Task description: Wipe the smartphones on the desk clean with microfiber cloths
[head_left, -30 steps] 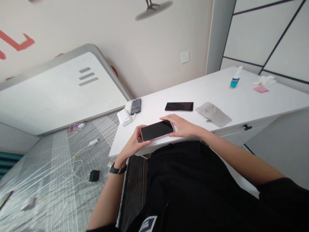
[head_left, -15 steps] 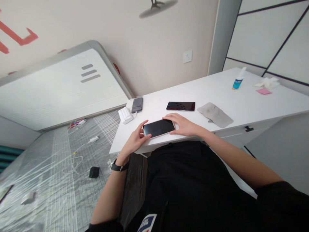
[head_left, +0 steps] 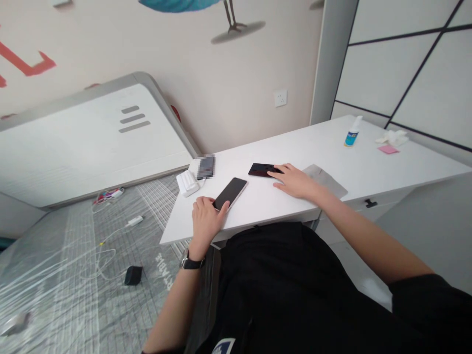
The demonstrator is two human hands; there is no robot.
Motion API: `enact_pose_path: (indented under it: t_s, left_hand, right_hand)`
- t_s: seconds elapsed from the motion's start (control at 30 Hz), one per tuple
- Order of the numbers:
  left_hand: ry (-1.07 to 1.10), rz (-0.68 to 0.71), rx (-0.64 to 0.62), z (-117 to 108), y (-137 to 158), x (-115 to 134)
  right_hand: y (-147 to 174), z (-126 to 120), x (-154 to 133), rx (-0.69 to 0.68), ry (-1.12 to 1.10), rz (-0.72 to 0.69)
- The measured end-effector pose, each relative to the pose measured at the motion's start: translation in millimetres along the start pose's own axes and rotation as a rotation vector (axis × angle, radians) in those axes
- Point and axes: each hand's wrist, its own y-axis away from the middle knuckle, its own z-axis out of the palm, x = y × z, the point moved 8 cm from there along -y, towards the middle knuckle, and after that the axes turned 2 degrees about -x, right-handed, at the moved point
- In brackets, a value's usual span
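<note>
My left hand (head_left: 207,220) grips the lower end of a smartphone (head_left: 233,191) with a dark screen and pale edge, thumb along one side and fingers at the other. The phone lies at a slant near the front edge of the white desk. Farther back lies a second smartphone (head_left: 260,169), black and face up. My right hand (head_left: 297,182) reaches over its right end, fingers spread, with the fingertips on or just above the glass. A grey cloth (head_left: 330,181) is partly hidden behind my right hand and forearm.
On the desk's left corner are a white charger block (head_left: 187,183) and a blurred-out dark object (head_left: 206,167). Toward the right stand a spray bottle (head_left: 351,132), a pink paper square (head_left: 388,149) and crumpled tissue (head_left: 393,137). A plastic-covered bed (head_left: 73,265) holds cables and a black box (head_left: 133,276).
My right hand has let go of the near phone and moved to the far one. The near phone has turned to a steeper slant in my left hand. The camera view has shifted slightly.
</note>
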Motion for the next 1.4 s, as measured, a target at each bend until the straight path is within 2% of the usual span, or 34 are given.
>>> enact_pose_path:
  t_s: [0.1, 0.17, 0.23, 0.3, 0.37, 0.43, 0.47, 0.57, 0.63, 0.7, 0.8, 0.83, 0.97, 1.03, 1.1, 1.23, 1.3, 1.37, 1.4]
  left_hand:
    - [0.054, 0.134, 0.070, -10.7, 10.2, 44.6]
    - [0.111, 0.265, -0.033, -5.3, 19.6, 79.6]
    - [0.153, 0.348, -0.158, 5.1, 29.6, 107.4]
    - [0.167, 0.344, -0.210, 13.4, 35.0, 122.3]
    - [0.173, 0.286, -0.197, 18.2, 34.5, 127.4]
    - [0.180, 0.236, -0.154, 19.8, 30.6, 128.9]
    - [0.186, 0.225, -0.136, 20.0, 28.2, 129.7]
    - [0.218, 0.235, -0.111, 20.0, 22.1, 133.2]
    - [0.255, 0.260, -0.126, 19.8, 20.4, 135.1]
    - [0.317, 0.309, -0.176, 20.6, 21.7, 138.1]
    - [0.447, 0.374, -0.258, 21.4, 26.2, 141.4]
    - [0.487, 0.375, -0.269, 21.3, 27.1, 140.7]
    - [0.562, 0.322, -0.258, 22.7, 28.2, 133.2]
    - [0.559, 0.315, -0.248, 23.5, 29.4, 131.5]
    - [0.548, 0.304, -0.239, 23.5, 30.5, 130.7]
    - [0.539, 0.271, -0.238, 22.5, 30.9, 130.0]
    - [0.537, 0.274, -0.249, 22.3, 31.1, 130.5]
    - [0.533, 0.278, -0.260, 22.7, 31.8, 130.6]
    - [0.533, 0.279, -0.262, 22.8, 32.4, 130.5]
  right_hand:
    - [14.6, 4.0, -38.1, 0.036, 0.017, -0.030]
    - [28.4, 2.1, -66.3, 0.043, -0.009, -0.084]
    - [41.7, -4.5, -80.2, 0.038, -0.100, -0.119]
    - [52.6, -16.8, -68.8, 0.075, -0.178, -0.077]
    - [63.3, -32.4, -34.0, 0.175, -0.151, 0.046]
    - [77.1, -46.0, 10.0, 0.284, -0.031, 0.202]
    - [83.7, -48.6, 30.2, 0.295, 0.006, 0.263]
    - [97.7, -48.2, 68.6, 0.265, -0.043, 0.305]
    - [101.4, -51.0, 76.4, 0.278, -0.065, 0.323]
    - [100.0, -57.4, 71.4, 0.353, -0.074, 0.365]
    - [87.2, -58.8, 33.8, 0.492, -0.181, 0.328]
    - [79.2, -52.1, 12.0, 0.474, -0.220, 0.257]
    - [57.6, 2.4, -78.7, 0.071, -0.133, -0.053]
    - [60.6, 15.9, -98.3, -0.041, -0.123, -0.176]
    - [62.9, 17.5, -89.7, -0.103, -0.116, -0.184]
    - [61.8, 2.3, -44.3, -0.037, -0.002, 0.072]
    - [63.3, 3.8, -54.6, -0.041, -0.022, -0.009]
    - [67.7, 11.2, -77.9, -0.104, -0.109, -0.209]
    - [69.5, 13.8, -83.8, -0.132, -0.145, -0.266]
